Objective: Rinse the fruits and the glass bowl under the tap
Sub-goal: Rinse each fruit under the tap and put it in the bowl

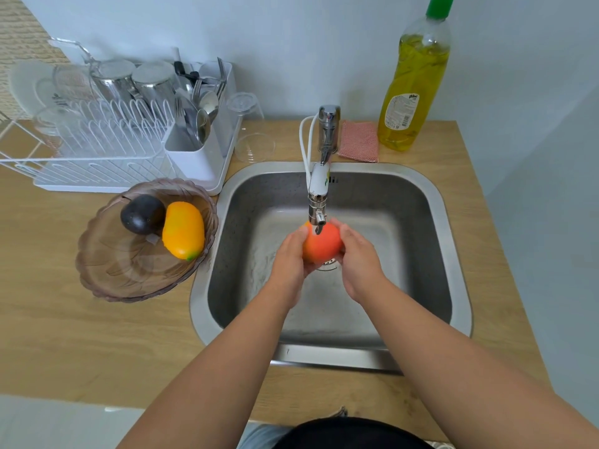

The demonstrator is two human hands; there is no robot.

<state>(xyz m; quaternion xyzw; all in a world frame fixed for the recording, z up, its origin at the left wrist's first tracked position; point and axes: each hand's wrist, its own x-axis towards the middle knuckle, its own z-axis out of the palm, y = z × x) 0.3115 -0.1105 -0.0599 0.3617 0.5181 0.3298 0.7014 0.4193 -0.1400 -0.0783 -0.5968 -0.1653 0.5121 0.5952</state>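
Observation:
An orange-red round fruit (321, 246) sits directly under the tap spout (317, 218), over the steel sink (431, 202). My left hand (289, 264) cups it from the left and my right hand (358, 262) holds it from the right, fingers curled round it. On the counter left of the sink stands the brownish glass bowl (123, 270). Inside it lie a dark purple fruit (142, 214) and a yellow-orange mango (183, 230), touching each other.
A white dish rack (107, 147) with cups and cutlery stands at the back left, with clear glasses (249, 124) beside it. A pink sponge cloth (359, 140) and a yellow dish-soap bottle (413, 92) stand behind the sink. The wooden counter ends at the right.

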